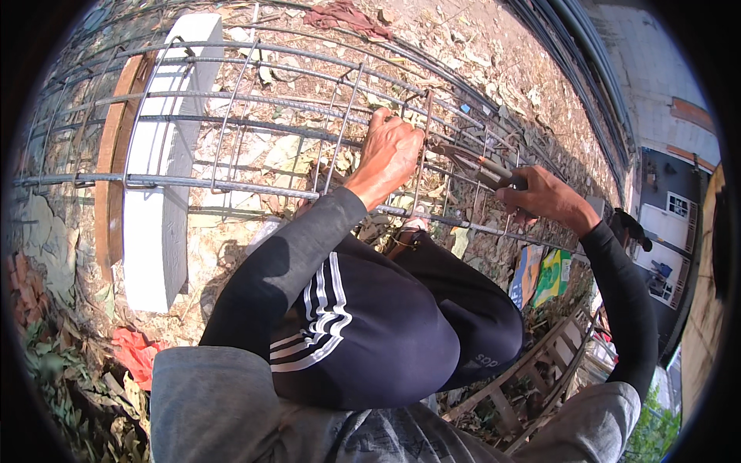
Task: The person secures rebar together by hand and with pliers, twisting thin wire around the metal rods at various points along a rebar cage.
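A cage of long ribbed steel bars [270,127] and thinner square stirrups [427,116] stretches across in front of me. My left hand [388,150] is closed around a rebar of the cage, just left of a rusty stirrup; its fingertips are partly hidden. In my right hand [540,197] is a pair of pincers [482,167], gripped by the dark handles. The pincers point left, and their jaws are at the rusty stirrup beside my left hand. Whether the jaws hold a wire there is too small to tell.
Under the cage at left lie a white block [166,170] and a wooden board [116,170]. Dry leaves litter the ground. A wooden ladder-like frame [532,378] lies at lower right, near colourful sacks [552,274]. More long bars [590,85] run along the wall.
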Motion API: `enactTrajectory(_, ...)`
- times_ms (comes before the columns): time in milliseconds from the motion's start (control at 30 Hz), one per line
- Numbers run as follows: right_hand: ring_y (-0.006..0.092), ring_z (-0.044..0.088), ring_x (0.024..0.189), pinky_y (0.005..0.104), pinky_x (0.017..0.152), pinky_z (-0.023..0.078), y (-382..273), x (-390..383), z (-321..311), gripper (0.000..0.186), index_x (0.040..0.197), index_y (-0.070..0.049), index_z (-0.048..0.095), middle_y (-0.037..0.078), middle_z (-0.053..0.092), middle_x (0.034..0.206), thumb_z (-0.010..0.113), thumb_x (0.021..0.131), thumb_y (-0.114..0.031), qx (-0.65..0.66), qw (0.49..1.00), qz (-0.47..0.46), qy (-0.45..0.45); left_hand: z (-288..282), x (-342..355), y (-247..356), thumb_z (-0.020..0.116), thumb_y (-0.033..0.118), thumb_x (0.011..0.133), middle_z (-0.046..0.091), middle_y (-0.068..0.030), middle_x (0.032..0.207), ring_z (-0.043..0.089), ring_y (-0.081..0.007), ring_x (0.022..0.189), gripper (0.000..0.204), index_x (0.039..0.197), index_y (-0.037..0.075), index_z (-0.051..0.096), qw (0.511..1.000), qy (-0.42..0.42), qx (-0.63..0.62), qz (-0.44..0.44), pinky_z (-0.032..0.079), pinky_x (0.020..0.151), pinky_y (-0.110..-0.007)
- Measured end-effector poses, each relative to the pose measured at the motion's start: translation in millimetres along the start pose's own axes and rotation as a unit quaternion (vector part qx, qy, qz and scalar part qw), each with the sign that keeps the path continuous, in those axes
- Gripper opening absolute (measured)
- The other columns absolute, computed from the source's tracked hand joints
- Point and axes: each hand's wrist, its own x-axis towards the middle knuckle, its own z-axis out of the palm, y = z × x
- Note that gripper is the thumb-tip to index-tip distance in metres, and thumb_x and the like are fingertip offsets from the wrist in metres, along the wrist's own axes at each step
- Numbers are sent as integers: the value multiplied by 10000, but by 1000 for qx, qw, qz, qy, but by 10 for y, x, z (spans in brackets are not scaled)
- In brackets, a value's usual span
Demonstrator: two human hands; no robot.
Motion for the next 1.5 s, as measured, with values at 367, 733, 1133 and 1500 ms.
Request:
enactTrajectory(367,269,598,898,432,755,500,-42,-14,-1,411,1198,-50,599,117,556,1013,659,799,-132,-590,639,-325,372,50,-12,-35,593,-31,787,635,-91,744,617,-264,810,160,899,46,677,1000,14,6,11,360,1009,-505)
enactTrajectory(733,131,576,449,328,454,472,171,195,-76,500,904,-5,727,53,652,628,627,958,-492,-157,985,-60,21,-269,201,86,598,171,906,639,-203,1229,582,-337,1182,401,1296,80,612,979,-192,8,-68,335,1093,-508)
enactTrajectory(1133,368,665,734,480,681,507,544,-399,437,322,987,-19,688,191,662,743,642,953,-336,-123,944,-229,204,-667,1158,1335,550,323,1019,673,-101,941,617,-183,878,326,1207,78,654,885,-440,-134,66,493,804,-352)
enactTrajectory(1500,160,675,975,335,902,543,1680,-666,1595,550,1494,-81,437,117,676,1109,580,1001,-279,504,792,-329,99,-503,1768,2242,568,222,1011,429,47,670,353,-54,482,214,1103,33,604,892,18,-416,-176,342,437,-233)
